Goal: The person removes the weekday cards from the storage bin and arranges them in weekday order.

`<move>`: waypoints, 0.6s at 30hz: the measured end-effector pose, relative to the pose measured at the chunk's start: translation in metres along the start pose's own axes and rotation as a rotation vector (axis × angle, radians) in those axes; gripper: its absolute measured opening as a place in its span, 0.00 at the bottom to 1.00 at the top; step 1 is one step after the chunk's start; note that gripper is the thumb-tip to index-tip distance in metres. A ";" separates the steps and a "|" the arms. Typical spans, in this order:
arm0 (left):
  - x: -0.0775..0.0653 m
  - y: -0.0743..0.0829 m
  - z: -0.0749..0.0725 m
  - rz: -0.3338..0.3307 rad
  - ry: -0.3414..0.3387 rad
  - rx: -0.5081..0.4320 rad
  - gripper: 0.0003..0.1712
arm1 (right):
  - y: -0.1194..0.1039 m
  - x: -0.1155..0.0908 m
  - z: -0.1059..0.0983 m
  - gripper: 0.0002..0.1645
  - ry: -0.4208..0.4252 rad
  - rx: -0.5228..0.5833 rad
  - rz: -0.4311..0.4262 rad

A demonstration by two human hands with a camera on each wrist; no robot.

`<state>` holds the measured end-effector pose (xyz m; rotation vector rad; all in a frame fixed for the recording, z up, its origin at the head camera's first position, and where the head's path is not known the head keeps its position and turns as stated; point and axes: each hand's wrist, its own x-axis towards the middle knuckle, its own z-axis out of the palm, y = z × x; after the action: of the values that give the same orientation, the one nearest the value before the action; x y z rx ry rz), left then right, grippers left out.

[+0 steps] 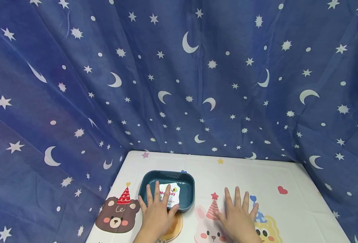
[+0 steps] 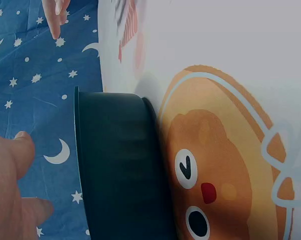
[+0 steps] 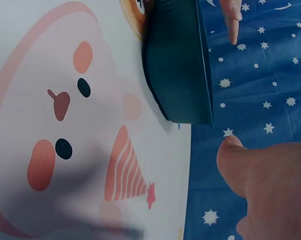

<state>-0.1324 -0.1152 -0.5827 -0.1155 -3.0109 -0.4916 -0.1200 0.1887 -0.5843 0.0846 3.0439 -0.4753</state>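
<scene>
A dark teal rectangular tray [image 1: 187, 189] with raised walls stands on the table, left of centre. Inside it lies a white card [image 1: 174, 199] with pink lettering that reads "Monday" and a small colourful picture. My left hand [image 1: 157, 214] is spread over the tray's near side, overlapping the tray and part of the card in the head view; its fingers are straight and grip nothing. To the right, my right hand [image 1: 239, 217] hovers over the printed cloth with fingers spread, holding nothing. The tray's outer wall shows in the left wrist view [image 2: 123, 165] and right wrist view [image 3: 178, 65].
A white tablecloth [image 1: 300, 202] printed with cartoon animals, stars and a heart covers the table. Behind and to the left and right hangs a blue curtain [image 1: 167, 118] with white moons and stars, meeting the table's back edge.
</scene>
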 end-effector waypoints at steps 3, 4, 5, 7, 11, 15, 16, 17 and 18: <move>0.000 -0.003 0.001 -0.013 -0.008 0.003 0.48 | 0.000 -0.001 -0.001 0.63 -0.010 -0.004 -0.010; 0.000 -0.004 0.001 -0.018 -0.011 -0.002 0.47 | 0.000 -0.001 -0.001 0.64 -0.009 -0.005 -0.017; 0.001 -0.005 0.001 -0.022 -0.012 -0.007 0.47 | 0.001 -0.001 -0.001 0.64 -0.002 -0.005 -0.029; 0.003 -0.008 -0.001 -0.029 -0.015 -0.018 0.46 | 0.001 -0.001 -0.003 0.64 0.023 -0.009 -0.062; 0.009 -0.014 -0.009 -0.018 -0.011 -0.026 0.44 | 0.001 0.002 -0.008 0.60 0.077 -0.008 -0.131; 0.011 -0.022 -0.015 -0.014 -0.015 -0.046 0.41 | -0.001 0.005 -0.011 0.56 0.065 0.022 -0.167; 0.012 -0.024 -0.016 -0.017 -0.017 -0.060 0.40 | -0.002 0.006 -0.011 0.55 0.061 0.032 -0.174; 0.012 -0.026 -0.016 -0.025 -0.016 -0.070 0.39 | -0.002 0.007 -0.011 0.55 0.062 0.035 -0.181; 0.012 -0.028 -0.016 -0.033 -0.015 -0.083 0.38 | -0.003 0.008 -0.010 0.54 0.067 0.037 -0.188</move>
<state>-0.1460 -0.1463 -0.5750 -0.0758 -3.0114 -0.6218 -0.1288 0.1898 -0.5741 -0.1904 3.1239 -0.5520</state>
